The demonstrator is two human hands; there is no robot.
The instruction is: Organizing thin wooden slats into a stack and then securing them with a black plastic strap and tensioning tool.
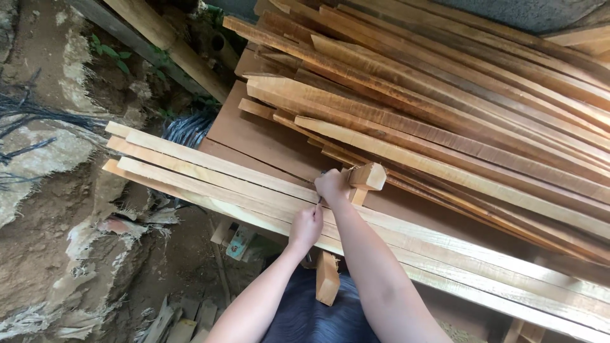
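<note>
Your left hand lies on the near pale slats, fingers curled down over their top face. It seems to pinch something thin and dark at the fingertips, perhaps a pencil, but that is too small to tell. It likely presses there to keep the slats from sliding.

Your right hand sits just beyond, closed around the stem of a small wooden block. The block's head juts out to the right, above the slats. It seems to be held square across them, as a guide or stop might be. What it is exactly, you cannot tell.

The slats lie side by side, long edges touching, across a flat brown board that serves as the bench. Their left ends overhang it, above bare earth.

Behind, darker planks are heaped in a loose fan, well out of your way. A short wood offcut stands below the slats, near your lap.
</note>
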